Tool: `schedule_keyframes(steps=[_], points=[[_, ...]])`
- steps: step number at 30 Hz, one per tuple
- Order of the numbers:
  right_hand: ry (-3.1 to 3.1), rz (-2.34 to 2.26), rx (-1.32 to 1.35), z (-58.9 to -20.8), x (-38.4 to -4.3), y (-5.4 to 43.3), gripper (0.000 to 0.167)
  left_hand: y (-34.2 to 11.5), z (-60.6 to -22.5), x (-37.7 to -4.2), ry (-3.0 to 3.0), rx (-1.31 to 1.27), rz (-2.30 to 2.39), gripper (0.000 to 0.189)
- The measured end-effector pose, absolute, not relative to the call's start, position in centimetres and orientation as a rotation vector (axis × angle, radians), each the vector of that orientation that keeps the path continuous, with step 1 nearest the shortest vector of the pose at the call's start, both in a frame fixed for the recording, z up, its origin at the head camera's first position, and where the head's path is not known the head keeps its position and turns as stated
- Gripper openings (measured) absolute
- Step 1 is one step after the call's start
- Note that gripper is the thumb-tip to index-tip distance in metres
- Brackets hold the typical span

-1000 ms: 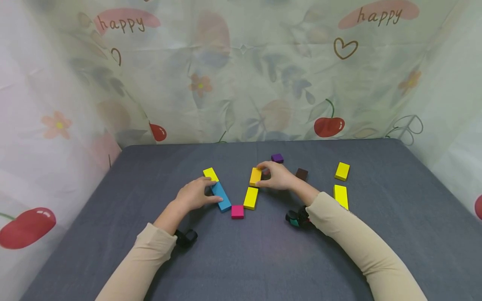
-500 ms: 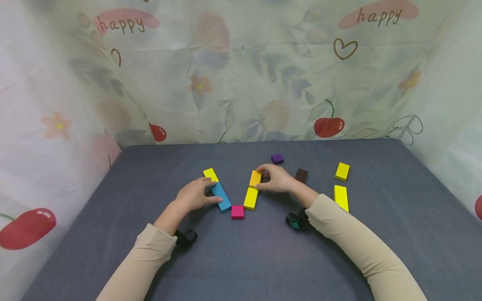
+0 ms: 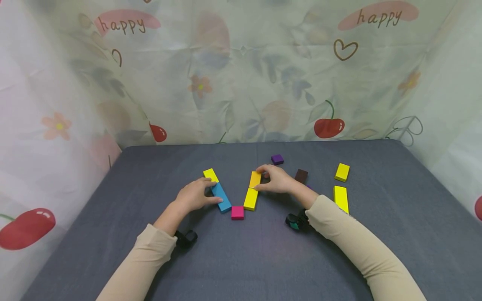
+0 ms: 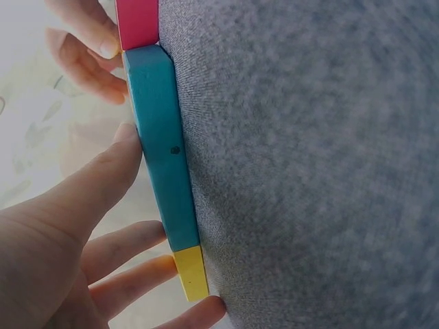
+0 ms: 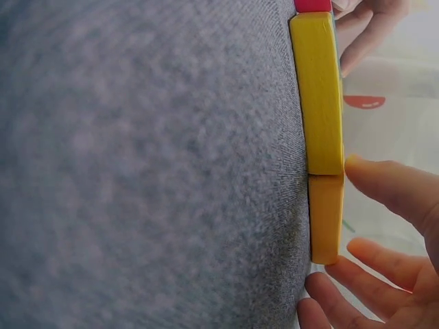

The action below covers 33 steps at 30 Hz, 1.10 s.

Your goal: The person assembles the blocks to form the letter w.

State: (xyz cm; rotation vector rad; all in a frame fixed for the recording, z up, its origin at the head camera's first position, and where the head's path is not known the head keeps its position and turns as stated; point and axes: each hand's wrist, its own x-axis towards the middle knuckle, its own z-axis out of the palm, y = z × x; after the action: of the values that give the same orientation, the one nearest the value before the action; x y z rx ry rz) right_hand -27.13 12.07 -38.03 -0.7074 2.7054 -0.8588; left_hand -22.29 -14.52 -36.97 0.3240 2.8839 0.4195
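My left hand rests on the blue block, its thumb on the blue block's edge and its fingers near the joint with a yellow block. Those two lie end to end in a slanted row. My right hand holds an orange-yellow block between thumb and fingertips. In the right wrist view, that block's end meets another yellow block with no visible gap. A pink block lies between the near ends of the two rows, which together form a V.
Beyond the right hand lie a purple block and a dark brown block; a second purple piece is mostly hidden by the forearm. Two yellow blocks lie at the right, one partly covered by the sleeve. A printed curtain hangs behind the grey table.
My right hand has slid the orange-yellow block slightly toward me, closing the small gap to the yellow block below it. The left hand has stayed in place.
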Motion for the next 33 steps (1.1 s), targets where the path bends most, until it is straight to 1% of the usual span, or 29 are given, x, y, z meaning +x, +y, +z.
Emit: schedule_keyframes(steps=[10, 33], points=[[2.692, -0.891, -0.677, -38.27, -27.30, 12.16, 0.051, -14.47, -36.96, -22.11, 2.884, 0.323, 0.429, 0.068], [2.683, -0.896, -0.699, -38.22, -27.59, 12.21, 0.052, -14.45, -36.83, -22.24, 2.890, 0.328, 0.427, 0.067]])
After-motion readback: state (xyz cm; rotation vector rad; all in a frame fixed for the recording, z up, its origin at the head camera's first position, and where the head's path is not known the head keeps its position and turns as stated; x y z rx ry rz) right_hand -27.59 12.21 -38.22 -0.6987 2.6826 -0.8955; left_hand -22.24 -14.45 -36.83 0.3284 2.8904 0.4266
